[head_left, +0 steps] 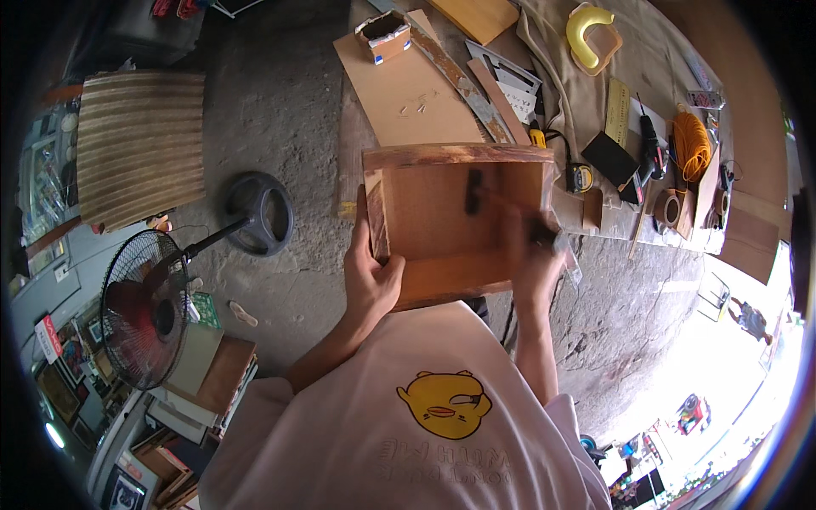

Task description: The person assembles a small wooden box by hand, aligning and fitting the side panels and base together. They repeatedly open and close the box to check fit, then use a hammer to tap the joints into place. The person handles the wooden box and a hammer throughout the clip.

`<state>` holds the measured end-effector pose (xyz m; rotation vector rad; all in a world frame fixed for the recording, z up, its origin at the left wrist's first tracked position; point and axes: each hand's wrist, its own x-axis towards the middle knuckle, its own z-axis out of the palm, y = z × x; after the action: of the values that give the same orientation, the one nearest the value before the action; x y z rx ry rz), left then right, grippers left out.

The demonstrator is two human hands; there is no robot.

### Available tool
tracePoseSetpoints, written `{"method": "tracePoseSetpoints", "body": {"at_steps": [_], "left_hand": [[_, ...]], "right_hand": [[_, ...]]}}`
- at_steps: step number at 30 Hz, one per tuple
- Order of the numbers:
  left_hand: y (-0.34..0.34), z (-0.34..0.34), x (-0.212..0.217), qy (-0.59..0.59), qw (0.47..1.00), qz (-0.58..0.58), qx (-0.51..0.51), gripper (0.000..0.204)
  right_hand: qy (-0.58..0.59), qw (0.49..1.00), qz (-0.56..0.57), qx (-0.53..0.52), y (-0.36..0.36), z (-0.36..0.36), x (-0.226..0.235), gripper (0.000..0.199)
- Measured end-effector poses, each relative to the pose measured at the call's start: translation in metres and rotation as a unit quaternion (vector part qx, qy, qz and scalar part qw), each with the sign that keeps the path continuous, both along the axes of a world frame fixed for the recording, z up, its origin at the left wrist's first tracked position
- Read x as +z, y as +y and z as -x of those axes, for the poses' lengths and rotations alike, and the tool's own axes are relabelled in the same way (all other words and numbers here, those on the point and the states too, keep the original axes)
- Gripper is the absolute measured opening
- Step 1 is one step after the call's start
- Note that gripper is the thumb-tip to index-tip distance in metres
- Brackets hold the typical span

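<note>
An open wooden box (459, 270), shaped like a drawer with rough dark-edged rims, is held up in front of my chest. My left hand (372, 276) is closed on its left wall, the thumb at the near inner corner and the fingers outside. Over the right wall, my right hand (535, 259) is smeared by motion, its fingers seemingly curled round something dark whose kind I cannot make out. A scrap of clear plastic shows beside that hand. Inside the box, a dark blurred patch (473, 191) shows against the back panel; whether it is a tool's end or a mark is unclear.
Beyond the box stands a worktable with a brown board (387, 106), a small cardboard box (382, 38), a tape measure (581, 178), a drill (651, 144) and an orange cord coil (692, 144). A standing fan (146, 310) is at the left, near corrugated sheets (142, 149).
</note>
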<state>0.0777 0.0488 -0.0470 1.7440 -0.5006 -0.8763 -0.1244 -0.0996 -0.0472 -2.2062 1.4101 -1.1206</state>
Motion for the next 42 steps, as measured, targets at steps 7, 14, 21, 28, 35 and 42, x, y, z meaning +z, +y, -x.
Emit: {"method": "tracePoseSetpoints", "body": {"at_steps": [7,14,21,28,35,42], "left_hand": [[0.002,-0.028,-0.011,0.038,0.999,-0.028,-0.01,0.076],[-0.003,-0.041,-0.021,0.011,1.0,-0.003,-0.007,0.065],[-0.02,-0.064,0.011,0.076,0.996,0.021,-0.038,0.079],[-0.045,-0.071,0.028,-0.067,0.991,0.042,-0.107,0.079],[-0.049,-0.076,0.028,0.016,0.994,0.054,-0.092,0.064],[-0.045,-0.066,0.026,-0.038,0.985,0.133,-0.102,0.087]], "right_hand": [[-0.136,0.983,-0.112,0.056,-0.036,-0.018,0.031,0.018],[-0.108,0.972,0.055,0.2,-0.045,0.025,0.134,0.04],[-0.022,0.927,0.191,0.323,-0.027,0.041,0.177,0.037],[0.149,0.889,0.031,0.432,-0.049,-0.017,0.121,0.032],[0.046,0.892,0.07,0.445,-0.035,-0.023,0.2,0.045],[0.043,0.851,0.096,0.515,-0.02,-0.031,0.181,0.029]]}}
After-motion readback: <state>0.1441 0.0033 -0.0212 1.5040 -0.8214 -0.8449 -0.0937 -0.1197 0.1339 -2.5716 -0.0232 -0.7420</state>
